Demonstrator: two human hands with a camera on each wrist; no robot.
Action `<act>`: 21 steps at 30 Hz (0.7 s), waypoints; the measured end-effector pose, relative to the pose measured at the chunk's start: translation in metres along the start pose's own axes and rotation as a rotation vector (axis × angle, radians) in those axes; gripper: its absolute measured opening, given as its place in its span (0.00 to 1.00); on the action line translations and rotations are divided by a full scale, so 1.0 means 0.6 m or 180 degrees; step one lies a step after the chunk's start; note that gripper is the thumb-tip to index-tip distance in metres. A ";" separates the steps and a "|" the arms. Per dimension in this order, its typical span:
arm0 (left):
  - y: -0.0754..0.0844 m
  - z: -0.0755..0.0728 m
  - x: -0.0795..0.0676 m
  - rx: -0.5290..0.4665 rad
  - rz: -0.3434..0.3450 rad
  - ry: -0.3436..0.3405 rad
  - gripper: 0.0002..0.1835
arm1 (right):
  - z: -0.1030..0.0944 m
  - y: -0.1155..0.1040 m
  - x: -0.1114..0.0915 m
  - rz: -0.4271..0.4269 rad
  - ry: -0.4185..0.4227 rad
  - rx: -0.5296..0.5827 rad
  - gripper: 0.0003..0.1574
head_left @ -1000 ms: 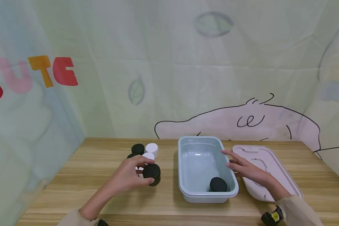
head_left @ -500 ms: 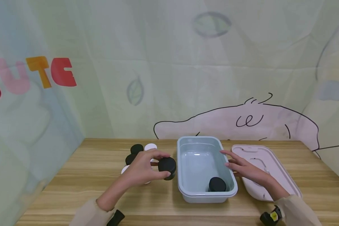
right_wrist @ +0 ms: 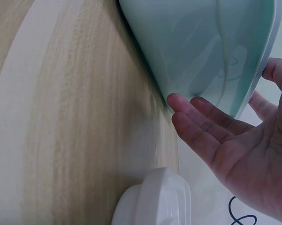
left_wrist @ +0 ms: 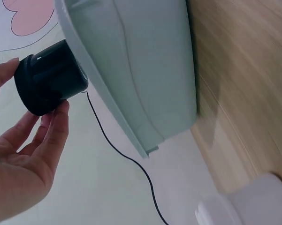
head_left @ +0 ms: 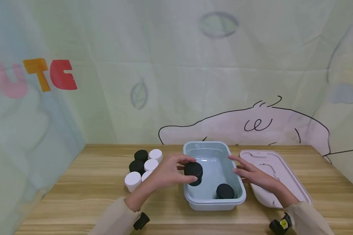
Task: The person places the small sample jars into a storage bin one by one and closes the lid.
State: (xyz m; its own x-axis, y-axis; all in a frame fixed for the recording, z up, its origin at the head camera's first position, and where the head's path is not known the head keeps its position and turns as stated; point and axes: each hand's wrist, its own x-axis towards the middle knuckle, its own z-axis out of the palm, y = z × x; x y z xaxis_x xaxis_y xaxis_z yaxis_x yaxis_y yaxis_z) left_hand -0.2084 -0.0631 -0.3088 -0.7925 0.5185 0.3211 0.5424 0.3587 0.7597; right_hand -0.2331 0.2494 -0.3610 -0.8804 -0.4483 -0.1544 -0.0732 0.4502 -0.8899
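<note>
My left hand (head_left: 169, 171) holds a black lidded jar (head_left: 193, 170) between thumb and fingers, just above the left rim of a light blue plastic box (head_left: 214, 202). In the left wrist view the black jar (left_wrist: 51, 75) appears beside the box's rim. Inside the box, at the near right corner, sits another black jar (head_left: 225, 191). My right hand (head_left: 257, 176) rests at the box's right side, its fingers extended along the rim and outer wall. In the right wrist view these fingers (right_wrist: 201, 126) are fairly straight against the wall.
Left of the box stands a cluster of several jars, including a black jar (head_left: 137, 166) and a white jar (head_left: 133, 180). A pale pink lid (head_left: 277, 173) lies on the wooden table (head_left: 76, 202) to the right. A printed cloth (head_left: 164, 81) hangs behind.
My left hand has carried the black jar rightward from the cluster to the box's left rim, uncovering the white jars behind it. The right hand has stayed at the box.
</note>
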 end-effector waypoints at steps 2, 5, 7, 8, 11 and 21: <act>0.001 0.009 0.006 0.0027 0.0001 -0.0060 0.22 | 0.001 -0.001 0.001 0.0002 -0.0003 0.0008 0.35; 0.001 0.023 0.013 0.0075 0.0003 -0.0170 0.22 | 0.002 -0.001 0.002 -0.0003 -0.0012 0.0014 0.35; 0.001 0.032 0.017 0.0125 0.0016 -0.0253 0.22 | 0.002 -0.002 0.002 -0.0007 -0.0016 0.0011 0.35; 0.001 0.036 0.019 0.0151 0.0026 -0.0296 0.22 | 0.002 -0.002 0.002 -0.0007 -0.0017 0.0005 0.35; -0.001 0.047 0.025 0.0255 0.0035 -0.0419 0.22 | 0.001 -0.002 0.001 0.0010 -0.0014 0.0001 0.35; -0.008 0.074 0.045 0.0926 -0.0126 -0.0933 0.22 | 0.000 -0.002 0.000 0.0005 -0.0019 0.0011 0.35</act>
State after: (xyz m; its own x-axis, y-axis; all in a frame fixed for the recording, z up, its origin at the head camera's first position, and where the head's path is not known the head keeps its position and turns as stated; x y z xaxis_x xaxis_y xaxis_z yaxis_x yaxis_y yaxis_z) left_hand -0.2201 -0.0164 -0.3285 -0.7242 0.6839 0.0883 0.6026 0.5654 0.5632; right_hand -0.2332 0.2491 -0.3600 -0.8777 -0.4523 -0.1584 -0.0702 0.4481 -0.8912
